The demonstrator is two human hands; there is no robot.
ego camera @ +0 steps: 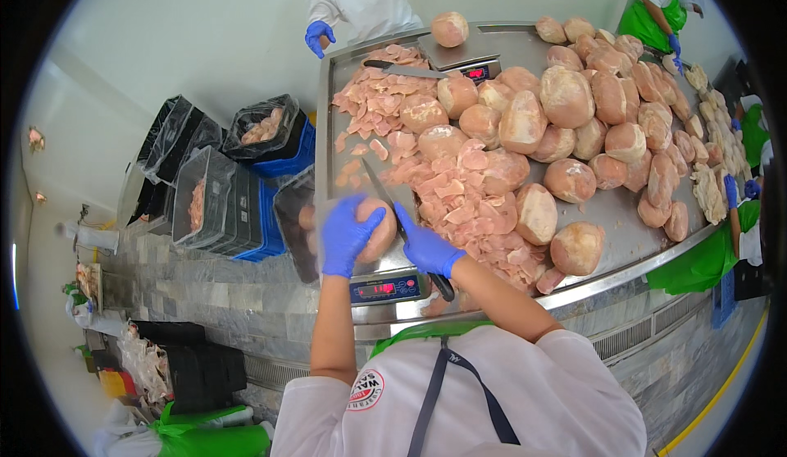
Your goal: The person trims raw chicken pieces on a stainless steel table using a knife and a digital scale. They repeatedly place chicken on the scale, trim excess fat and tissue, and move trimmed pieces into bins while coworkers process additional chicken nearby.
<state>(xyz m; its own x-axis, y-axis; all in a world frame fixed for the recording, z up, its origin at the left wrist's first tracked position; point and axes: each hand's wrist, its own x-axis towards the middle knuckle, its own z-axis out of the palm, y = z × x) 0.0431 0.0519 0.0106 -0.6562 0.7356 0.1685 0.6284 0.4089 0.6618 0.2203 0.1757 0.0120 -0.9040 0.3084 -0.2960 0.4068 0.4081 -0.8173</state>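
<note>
My left hand [347, 235], in a blue glove, grips a rounded piece of pale pink meat [379, 239] over the steel platform of a digital scale [388, 287]. The scale's red display is lit. My right hand [430, 247], also gloved, is closed around a long knife [376, 180]. Its black handle end sticks out below the palm and the blade points away from me, along the meat's right side. My fingers hide the middle of the knife. Close to my right hand lies a heap of thin meat slices [473, 205].
Many rounded meat pieces [567, 96] crowd the steel table [605, 211]. A second knife [406, 71] rests on slices by another scale [476, 73]. Plastic-lined crates [206, 205] stand left. A co-worker's gloved hand [320, 36] is across the table; others work at right.
</note>
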